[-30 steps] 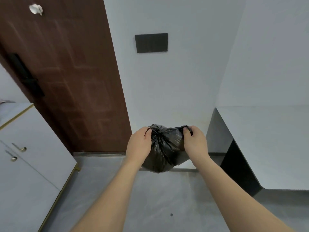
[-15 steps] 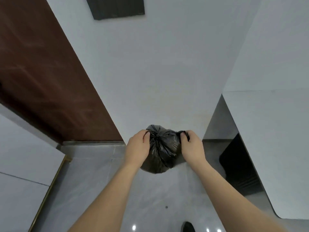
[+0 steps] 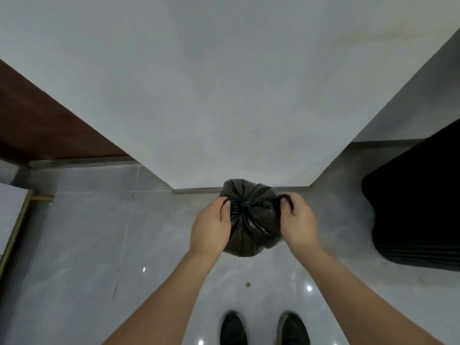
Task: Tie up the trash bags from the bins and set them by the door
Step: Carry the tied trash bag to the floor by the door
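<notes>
A small black trash bag, gathered at its top, hangs between my two hands above the grey tiled floor. My left hand grips the bag's left side with fingers curled into the plastic. My right hand pinches a flap of the bag at its right side. The brown door shows at the far left, with its threshold strip at the floor. The bag is close to the base of the white wall, to the right of the door.
A white cabinet with a gold edge stands at the left. A dark opening under a white counter lies at the right. My two black shoes stand on the glossy tiles directly below the bag.
The view has tilted down and the bag with both hands has sunk lower, close to the floor by the wall. My shoes have come into view; both grips are unchanged.
</notes>
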`<control>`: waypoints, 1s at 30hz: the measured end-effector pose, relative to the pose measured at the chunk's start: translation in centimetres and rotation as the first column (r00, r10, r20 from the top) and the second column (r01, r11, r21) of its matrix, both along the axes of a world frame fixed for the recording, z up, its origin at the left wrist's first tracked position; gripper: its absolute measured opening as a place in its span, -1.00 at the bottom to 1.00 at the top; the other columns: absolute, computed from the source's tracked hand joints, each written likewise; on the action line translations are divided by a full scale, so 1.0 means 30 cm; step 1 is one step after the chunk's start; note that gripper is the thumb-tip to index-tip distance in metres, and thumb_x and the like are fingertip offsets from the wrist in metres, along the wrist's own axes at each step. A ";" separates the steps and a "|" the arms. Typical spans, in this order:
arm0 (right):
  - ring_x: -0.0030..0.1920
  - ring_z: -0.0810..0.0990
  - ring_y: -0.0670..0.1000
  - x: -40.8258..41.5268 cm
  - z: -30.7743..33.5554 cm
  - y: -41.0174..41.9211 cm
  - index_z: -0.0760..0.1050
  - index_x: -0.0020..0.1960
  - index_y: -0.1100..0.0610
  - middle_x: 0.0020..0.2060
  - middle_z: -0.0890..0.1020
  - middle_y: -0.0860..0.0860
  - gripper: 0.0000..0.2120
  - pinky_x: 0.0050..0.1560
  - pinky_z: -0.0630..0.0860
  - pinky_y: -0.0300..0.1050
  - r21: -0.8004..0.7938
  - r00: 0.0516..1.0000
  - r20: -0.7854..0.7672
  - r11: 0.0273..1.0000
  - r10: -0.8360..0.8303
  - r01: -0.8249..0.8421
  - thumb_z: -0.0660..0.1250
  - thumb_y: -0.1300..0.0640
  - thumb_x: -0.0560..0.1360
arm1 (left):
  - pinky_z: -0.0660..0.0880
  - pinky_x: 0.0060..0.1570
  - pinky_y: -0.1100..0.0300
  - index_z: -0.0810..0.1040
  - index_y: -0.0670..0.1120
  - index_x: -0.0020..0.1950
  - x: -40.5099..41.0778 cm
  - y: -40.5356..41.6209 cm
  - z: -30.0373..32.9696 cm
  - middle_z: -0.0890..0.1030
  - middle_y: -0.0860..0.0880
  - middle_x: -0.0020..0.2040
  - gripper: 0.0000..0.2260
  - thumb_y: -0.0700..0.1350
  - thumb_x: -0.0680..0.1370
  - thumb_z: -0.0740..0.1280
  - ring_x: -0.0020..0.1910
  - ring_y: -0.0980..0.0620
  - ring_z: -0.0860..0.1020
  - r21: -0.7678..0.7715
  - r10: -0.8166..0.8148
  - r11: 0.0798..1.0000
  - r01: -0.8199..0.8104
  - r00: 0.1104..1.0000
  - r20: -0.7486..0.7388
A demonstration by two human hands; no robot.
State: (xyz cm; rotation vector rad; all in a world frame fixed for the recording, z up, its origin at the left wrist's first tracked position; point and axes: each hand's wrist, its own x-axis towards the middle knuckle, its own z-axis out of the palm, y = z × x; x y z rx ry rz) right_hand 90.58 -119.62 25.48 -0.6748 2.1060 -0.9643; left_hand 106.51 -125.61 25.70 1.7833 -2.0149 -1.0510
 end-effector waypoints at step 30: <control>0.39 0.39 0.08 -0.252 -0.916 -0.147 0.31 0.47 0.12 0.40 0.43 0.09 -0.54 0.35 0.31 -0.07 0.174 0.997 -0.079 0.985 0.026 -0.012 0.12 0.20 0.58 | 0.36 0.34 0.10 0.43 -0.07 0.40 -0.280 -0.153 -1.053 0.52 -0.02 0.33 -0.64 -0.03 0.62 0.20 0.31 -0.01 0.46 0.062 -0.211 0.976 0.207 0.975 0.066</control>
